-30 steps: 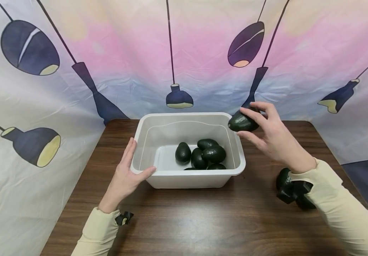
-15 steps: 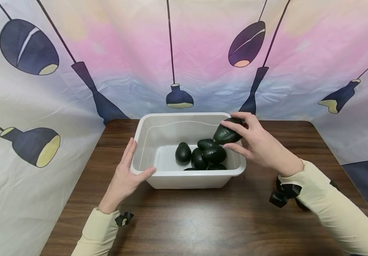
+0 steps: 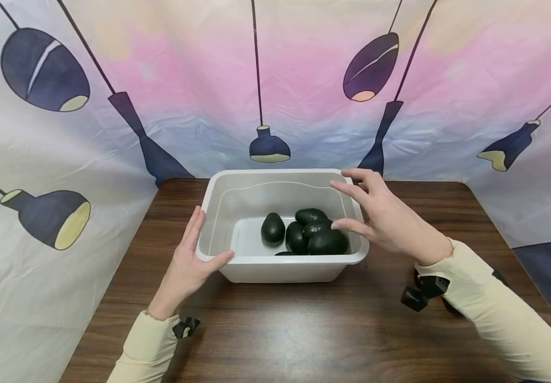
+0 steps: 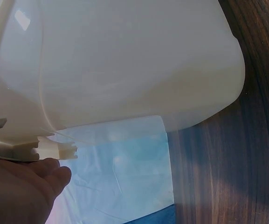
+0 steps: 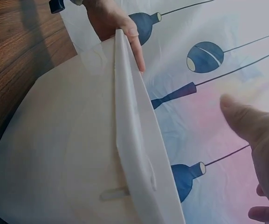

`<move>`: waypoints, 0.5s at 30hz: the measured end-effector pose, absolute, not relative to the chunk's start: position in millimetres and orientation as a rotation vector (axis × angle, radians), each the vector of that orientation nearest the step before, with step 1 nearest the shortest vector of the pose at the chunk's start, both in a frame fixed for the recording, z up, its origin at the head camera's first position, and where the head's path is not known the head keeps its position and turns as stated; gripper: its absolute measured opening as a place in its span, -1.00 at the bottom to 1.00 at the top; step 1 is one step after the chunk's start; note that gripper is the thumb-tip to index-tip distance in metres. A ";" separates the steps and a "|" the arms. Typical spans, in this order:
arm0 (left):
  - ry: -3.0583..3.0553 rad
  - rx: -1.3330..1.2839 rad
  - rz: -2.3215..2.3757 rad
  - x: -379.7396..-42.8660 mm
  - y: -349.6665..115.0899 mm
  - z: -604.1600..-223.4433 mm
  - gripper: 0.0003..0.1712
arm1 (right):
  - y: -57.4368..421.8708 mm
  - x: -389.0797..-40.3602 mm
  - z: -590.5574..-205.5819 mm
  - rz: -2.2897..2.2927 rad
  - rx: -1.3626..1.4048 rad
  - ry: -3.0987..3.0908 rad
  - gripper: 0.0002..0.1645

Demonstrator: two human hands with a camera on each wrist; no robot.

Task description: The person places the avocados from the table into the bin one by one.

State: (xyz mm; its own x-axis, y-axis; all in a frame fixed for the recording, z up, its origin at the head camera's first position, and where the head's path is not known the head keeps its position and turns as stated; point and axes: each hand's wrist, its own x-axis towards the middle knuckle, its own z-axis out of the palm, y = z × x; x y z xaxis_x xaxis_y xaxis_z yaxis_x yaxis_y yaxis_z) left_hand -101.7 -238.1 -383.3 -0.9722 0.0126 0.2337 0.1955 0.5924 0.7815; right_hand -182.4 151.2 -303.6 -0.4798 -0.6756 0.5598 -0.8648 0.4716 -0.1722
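Observation:
A pale grey plastic bin [image 3: 280, 270] stands on the table, with several dark green avocados grouped mostly toward its right side. One avocado [image 3: 273, 229] sits apart from the cluster, and another avocado [image 3: 329, 242] lies on top at the front right. My right hand [image 3: 383, 215] hovers over the bin's right rim, thumb and fingers spread, holding nothing. My left hand [image 3: 186, 263] rests on the front left corner, fingers straight along the outer wall and thumb over the rim. In the right wrist view the left hand [image 5: 108, 21] touches the rim too. The front wall partly hides the nearest avocados.
The brown wooden table [image 3: 294, 330] extends in front of and beside the bin. Dark shapes, seen earlier as avocados, are mostly hidden behind the right sleeve [image 3: 486, 298]. A patterned cloth [image 3: 198, 80] hangs at the table's back edge.
My right hand has moved left and down over the bin and let go of its avocado, which now lies on the others. The left hand has stayed in place.

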 end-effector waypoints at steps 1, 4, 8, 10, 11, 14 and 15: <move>-2.616 -0.176 -1.321 -101.7 -238.1 -383.2 0.17 | 152.1 -182.6 -303.0 0.617 1.279 -2.313 -0.18; -2.616 -0.175 -1.318 -101.8 -238.6 -383.0 0.17 | 155.4 -183.2 -301.6 0.613 1.258 -2.328 -0.23; -2.620 -0.172 -1.316 -101.4 -238.5 -382.1 0.17 | 159.6 -183.2 -301.2 0.610 1.236 -2.339 -0.31; -2.624 -0.171 -1.314 -101.1 -238.3 -381.9 0.17 | 162.3 -182.4 -301.4 0.611 1.215 -2.342 -0.34; -2.625 -0.169 -1.314 -100.8 -238.1 -381.6 0.17 | 163.8 -181.9 -301.3 0.614 1.204 -2.341 -0.34; -2.626 -0.170 -1.313 -100.5 -237.6 -381.2 0.16 | 169.6 -180.1 -299.5 0.621 1.163 -2.343 -0.35; -2.626 -0.168 -1.316 -100.5 -237.5 -381.1 0.16 | 172.1 -179.6 -298.9 0.624 1.152 -2.341 -0.36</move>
State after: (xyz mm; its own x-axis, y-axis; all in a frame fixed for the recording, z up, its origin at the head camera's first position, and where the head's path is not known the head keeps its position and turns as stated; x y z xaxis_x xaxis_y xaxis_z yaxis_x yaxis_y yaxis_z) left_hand -100.5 -237.5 -381.1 -0.9738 0.0125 0.2271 0.1894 0.5973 0.7793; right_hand -179.6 172.1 -298.9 -0.5468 -0.6075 0.5761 -0.8137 0.5478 -0.1946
